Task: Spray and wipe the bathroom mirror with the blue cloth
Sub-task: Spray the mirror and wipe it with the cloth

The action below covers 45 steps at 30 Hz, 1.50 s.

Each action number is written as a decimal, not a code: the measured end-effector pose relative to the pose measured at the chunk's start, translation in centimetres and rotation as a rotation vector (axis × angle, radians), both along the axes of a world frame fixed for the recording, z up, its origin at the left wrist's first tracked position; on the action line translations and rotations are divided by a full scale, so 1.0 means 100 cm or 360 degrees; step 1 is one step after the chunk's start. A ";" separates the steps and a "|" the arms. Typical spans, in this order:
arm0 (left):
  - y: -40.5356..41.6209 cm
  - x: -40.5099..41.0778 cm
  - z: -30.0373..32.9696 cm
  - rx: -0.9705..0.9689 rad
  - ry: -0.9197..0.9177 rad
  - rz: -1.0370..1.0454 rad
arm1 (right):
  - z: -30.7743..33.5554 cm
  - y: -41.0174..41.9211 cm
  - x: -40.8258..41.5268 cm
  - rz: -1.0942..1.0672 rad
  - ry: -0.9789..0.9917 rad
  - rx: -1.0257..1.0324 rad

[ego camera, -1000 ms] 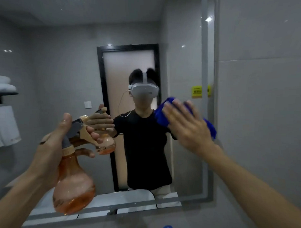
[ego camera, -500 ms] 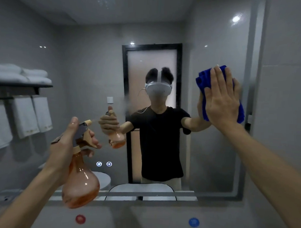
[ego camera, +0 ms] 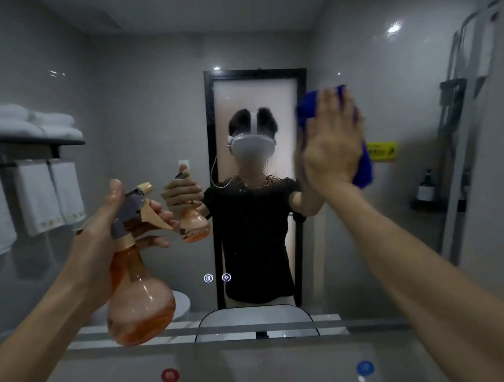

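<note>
The left hand (ego camera: 101,231) grips an orange spray bottle (ego camera: 138,298), partly filled with liquid, before the mirror (ego camera: 386,224). The right hand (ego camera: 331,145), fingers straight, presses the blue cloth (ego camera: 364,166) flat against the mirror.

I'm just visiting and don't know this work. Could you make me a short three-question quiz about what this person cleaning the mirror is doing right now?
1. True or false: the left hand holds an orange spray bottle.
2. What does the right hand press against the mirror? A) a white towel B) a blue cloth C) a sponge
3. Fill in: a patch of spray droplets sits on the glass to the ____ of the cloth.

Key
1. True; its fingers curl round the trigger.
2. B; the fingers lie flat on it.
3. Left, and a little lower, not yet wiped.
</note>
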<state>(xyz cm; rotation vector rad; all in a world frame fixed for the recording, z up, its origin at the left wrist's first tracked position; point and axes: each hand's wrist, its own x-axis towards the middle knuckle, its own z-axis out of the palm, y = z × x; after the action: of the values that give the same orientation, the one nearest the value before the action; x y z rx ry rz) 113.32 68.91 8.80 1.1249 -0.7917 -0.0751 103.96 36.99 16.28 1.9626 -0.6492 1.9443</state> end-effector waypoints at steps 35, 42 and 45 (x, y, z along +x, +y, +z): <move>0.006 0.042 0.007 0.0087 -0.0031 -0.0213 | -0.154 0.034 0.020 0.0099 0.1022 -0.1039; 0.000 0.041 0.008 0.0034 -0.0037 -0.0180 | -0.082 -0.039 -0.037 -0.0186 0.0282 -0.0480; 0.004 0.044 0.010 0.0026 -0.0055 -0.0160 | -0.025 -0.019 -0.013 0.0019 -0.0190 0.0079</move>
<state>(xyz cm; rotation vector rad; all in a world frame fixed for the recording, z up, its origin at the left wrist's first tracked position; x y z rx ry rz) 117.76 69.26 9.82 1.1040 -0.8798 -0.1465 102.63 35.04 13.75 1.8945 -0.7242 2.0844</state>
